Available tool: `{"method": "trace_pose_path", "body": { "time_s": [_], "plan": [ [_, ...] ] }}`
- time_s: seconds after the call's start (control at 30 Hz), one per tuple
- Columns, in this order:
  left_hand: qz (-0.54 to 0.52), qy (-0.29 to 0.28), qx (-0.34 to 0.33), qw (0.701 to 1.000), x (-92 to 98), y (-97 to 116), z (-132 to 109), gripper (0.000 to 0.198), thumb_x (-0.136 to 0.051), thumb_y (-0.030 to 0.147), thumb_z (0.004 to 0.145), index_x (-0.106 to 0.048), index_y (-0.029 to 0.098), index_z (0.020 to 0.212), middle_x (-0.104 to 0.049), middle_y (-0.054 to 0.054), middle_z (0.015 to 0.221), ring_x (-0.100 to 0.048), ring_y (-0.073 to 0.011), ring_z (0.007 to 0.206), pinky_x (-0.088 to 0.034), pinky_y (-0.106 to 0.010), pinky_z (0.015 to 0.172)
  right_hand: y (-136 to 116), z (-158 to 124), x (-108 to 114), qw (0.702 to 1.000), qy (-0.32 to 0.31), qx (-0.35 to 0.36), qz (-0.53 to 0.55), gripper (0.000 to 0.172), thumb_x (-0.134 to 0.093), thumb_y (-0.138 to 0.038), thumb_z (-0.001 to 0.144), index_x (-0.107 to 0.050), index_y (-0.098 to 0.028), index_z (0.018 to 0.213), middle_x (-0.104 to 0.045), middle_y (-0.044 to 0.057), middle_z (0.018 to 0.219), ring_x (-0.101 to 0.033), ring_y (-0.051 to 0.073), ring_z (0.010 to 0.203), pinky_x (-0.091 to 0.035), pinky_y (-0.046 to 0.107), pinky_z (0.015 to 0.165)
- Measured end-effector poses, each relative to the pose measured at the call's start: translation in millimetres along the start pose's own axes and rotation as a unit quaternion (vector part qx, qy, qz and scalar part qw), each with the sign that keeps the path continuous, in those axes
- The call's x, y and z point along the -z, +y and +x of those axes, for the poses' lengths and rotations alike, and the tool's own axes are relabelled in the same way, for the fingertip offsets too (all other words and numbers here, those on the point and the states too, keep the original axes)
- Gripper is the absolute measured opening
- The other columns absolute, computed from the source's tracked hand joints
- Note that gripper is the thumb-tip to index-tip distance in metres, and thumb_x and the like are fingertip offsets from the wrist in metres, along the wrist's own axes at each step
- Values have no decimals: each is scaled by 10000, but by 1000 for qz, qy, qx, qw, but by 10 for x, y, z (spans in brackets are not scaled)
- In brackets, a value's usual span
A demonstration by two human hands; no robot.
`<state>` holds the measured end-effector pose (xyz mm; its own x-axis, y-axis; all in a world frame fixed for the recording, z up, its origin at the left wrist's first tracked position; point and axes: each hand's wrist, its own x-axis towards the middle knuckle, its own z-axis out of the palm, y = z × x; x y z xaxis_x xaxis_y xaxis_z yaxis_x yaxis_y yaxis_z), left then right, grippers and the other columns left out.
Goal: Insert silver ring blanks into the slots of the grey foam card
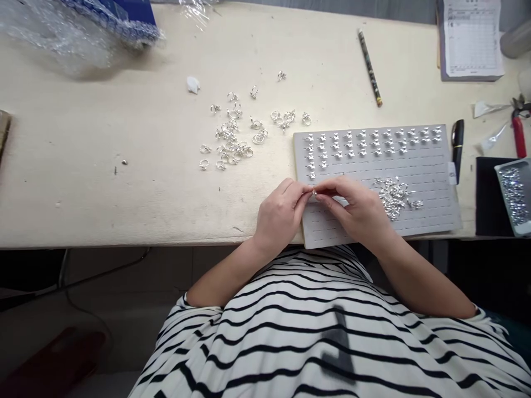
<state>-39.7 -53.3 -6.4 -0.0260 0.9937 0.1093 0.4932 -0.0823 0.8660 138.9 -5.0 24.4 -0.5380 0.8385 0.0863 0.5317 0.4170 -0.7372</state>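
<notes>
Between my two hands, a small silver ring (314, 193) is pinched over the left part of a grey slotted ring display board (340, 226). My left hand (280, 213) grips it from the left with thumb and forefinger. From the right, my right hand (359, 210) closes its fingertips on the same ring, hiding part of it. Rows of silver rings (362, 142) stand in the upper slots of the board. Right of my right hand lies a heap of silver pieces (392, 196) on the board's surface.
Loose silver rings (232, 141) are scattered on the table (103, 204). A pencil (369, 66), a black pen (457, 149), a form pad (473, 41), red-handled pliers (518, 130) and a tray (516, 193) of small silver parts lie right. Plastic wrap (62, 33) covers the far left.
</notes>
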Motion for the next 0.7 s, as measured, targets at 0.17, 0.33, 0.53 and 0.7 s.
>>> {"method": "trace_pose_path", "body": {
  "time_s": [0.17, 0.33, 0.53, 0.7],
  "plan": [
    [-64, 10, 22, 998, 14, -27, 26, 242, -584, 298, 1022, -701, 232, 1224, -650, -59, 977, -587, -197, 883, -473, -319, 842, 85, 32, -23, 997, 38, 4, -67, 117, -602, -273, 1004, -689, -271, 1082, -745, 20, 1023, -699, 176, 920, -574, 339, 818],
    [-369, 16, 149, 917, 76, -35, 36, 367, -573, 261, 1010, -624, 253, 1373, -674, -68, 1212, -660, -159, 963, -539, -277, 850, 155, 51, -57, 993, 46, -3, -107, 118, -586, -273, 1013, -691, -263, 1064, -747, 26, 1044, -701, 189, 946, -557, 343, 801],
    [-596, 9, 227, 770, 165, 32, 25, 335, -494, 202, 1043, -652, 247, 1335, -693, -45, 1385, -634, -196, 1328, -513, -325, 1107, 153, 86, -86, 992, 15, 11, -124, 156, -534, -262, 1032, -688, -247, 1050, -742, 46, 1083, -695, 196, 968, -554, 361, 838],
    [-638, -27, 201, 743, 141, 49, -47, 308, -490, 229, 1075, -695, 280, 1299, -659, -7, 1454, -622, -193, 1351, -566, -286, 1046, 29, 54, -58, 989, 51, 52, -130, 157, -559, -244, 1019, -689, -241, 1107, -705, 73, 1075, -668, 209, 992, -558, 378, 854]
  ]
}}
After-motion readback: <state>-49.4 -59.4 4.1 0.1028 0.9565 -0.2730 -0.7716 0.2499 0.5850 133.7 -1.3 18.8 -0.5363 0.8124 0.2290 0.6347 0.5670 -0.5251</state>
